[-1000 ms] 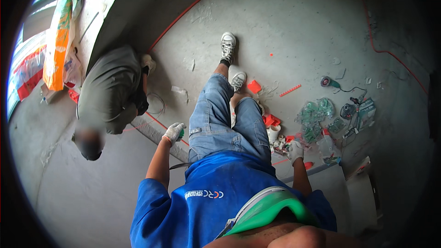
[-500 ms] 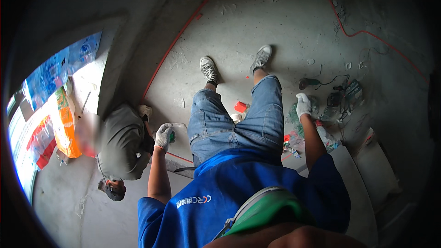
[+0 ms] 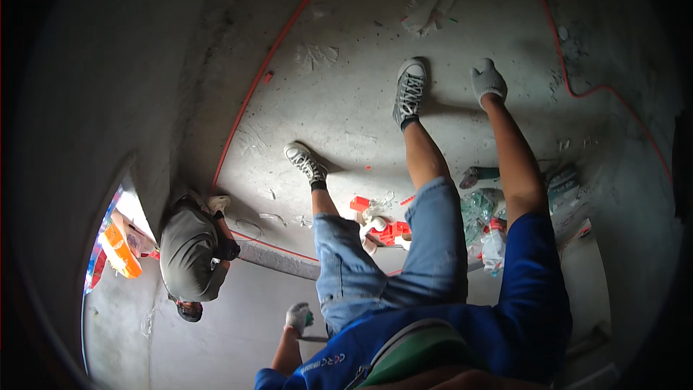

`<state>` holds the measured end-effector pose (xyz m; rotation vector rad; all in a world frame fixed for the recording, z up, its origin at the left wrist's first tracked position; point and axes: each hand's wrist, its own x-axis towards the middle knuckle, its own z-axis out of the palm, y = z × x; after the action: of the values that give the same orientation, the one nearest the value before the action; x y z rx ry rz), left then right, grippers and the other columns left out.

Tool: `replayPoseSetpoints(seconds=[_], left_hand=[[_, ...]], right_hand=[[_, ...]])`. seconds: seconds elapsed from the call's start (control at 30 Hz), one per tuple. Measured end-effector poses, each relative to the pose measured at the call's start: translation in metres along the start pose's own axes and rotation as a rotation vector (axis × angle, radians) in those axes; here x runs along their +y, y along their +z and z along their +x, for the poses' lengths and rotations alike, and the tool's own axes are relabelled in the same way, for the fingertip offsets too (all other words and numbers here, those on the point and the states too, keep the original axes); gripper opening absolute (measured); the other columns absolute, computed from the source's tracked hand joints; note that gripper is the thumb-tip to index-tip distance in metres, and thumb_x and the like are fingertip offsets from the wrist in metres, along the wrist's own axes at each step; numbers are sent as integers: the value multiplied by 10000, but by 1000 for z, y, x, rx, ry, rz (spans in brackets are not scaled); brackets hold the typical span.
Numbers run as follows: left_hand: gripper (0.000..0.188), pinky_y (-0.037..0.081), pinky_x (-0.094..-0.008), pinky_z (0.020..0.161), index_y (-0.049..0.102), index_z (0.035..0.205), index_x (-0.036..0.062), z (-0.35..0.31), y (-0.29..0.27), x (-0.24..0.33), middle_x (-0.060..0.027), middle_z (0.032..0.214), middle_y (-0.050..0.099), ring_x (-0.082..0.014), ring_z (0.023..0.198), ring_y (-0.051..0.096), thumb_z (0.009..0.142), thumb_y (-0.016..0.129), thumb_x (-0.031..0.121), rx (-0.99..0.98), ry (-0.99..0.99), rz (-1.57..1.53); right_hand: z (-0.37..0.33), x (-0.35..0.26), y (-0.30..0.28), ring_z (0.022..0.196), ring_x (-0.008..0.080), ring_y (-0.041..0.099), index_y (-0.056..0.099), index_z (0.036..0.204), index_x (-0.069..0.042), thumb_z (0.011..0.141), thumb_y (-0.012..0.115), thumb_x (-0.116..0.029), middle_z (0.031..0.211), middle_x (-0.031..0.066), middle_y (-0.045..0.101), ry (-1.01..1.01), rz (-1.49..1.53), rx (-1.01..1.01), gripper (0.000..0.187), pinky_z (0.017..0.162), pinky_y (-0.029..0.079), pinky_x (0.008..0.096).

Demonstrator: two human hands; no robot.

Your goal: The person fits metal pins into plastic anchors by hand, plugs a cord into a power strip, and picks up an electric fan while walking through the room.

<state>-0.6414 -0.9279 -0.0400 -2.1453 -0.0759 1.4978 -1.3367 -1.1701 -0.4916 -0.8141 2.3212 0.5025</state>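
My left hand point(image 3: 294, 315), in a white knit glove, is low beside my hip. Its fingers are closed on a small green object point(image 3: 309, 317), mostly hidden by the glove, so its kind cannot be told. My right hand point(image 3: 489, 81), gloved the same way, is stretched far forward over the concrete floor, beyond my right shoe point(image 3: 411, 90). Its fingers are curled in, and nothing sticks out of them. My left shoe point(image 3: 306, 162) is on the floor farther back.
A red hose point(image 3: 249, 97) runs along the left floor; another red line point(image 3: 565, 76) curves at right. Red and white pieces point(image 3: 390, 232) lie by my legs. A green-handled power tool point(image 3: 480, 175) and green plastic point(image 3: 476, 217) lie right. At left a person point(image 3: 191, 253) bends down.
My right arm has swung forward and my left hand has dropped back toward my hip. My right foot is now ahead of the left. The view has shifted over the floor.
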Motion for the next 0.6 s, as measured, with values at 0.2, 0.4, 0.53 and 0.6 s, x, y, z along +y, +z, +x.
replayPoseSetpoints(seconds=[0.2, 0.4, 0.53, 0.6], left_hand=[[269, 537, -303, 566, 616, 1121, 20, -17, 99, 36, -92, 815, 658, -186, 654, 635, 868, 616, 113, 22, -458, -106], [306, 539, -329, 559, 565, 1152, 7, -21, 115, 90, -100, 784, 618, -199, 647, 614, 853, 520, 51, 100, -457, -225], [319, 533, -320, 545, 575, 1142, 18, -41, 98, 112, -91, 775, 608, -178, 612, 592, 836, 486, 31, 156, -315, -252], [309, 530, -319, 537, 589, 1123, 18, -64, 94, 128, -88, 765, 603, -176, 599, 587, 832, 486, 31, 175, -225, -210]], right_hand=[[198, -28, 89, 1039, 401, 620, 528, 1195, -141, 887, 546, -377, 1105, 193, 654, -260, -240, -75, 388, 878, 487, 499], [243, -27, 147, 994, 398, 627, 561, 1135, -127, 905, 498, -340, 1048, 196, 662, -462, -502, 209, 319, 842, 490, 486], [180, -8, 116, 1025, 384, 632, 582, 1101, -103, 889, 506, -379, 1074, 205, 661, -245, -19, -226, 357, 861, 504, 484], [121, 8, 84, 1004, 392, 633, 561, 1111, -105, 883, 496, -398, 1046, 211, 665, -137, 4, -341, 377, 858, 501, 487]])
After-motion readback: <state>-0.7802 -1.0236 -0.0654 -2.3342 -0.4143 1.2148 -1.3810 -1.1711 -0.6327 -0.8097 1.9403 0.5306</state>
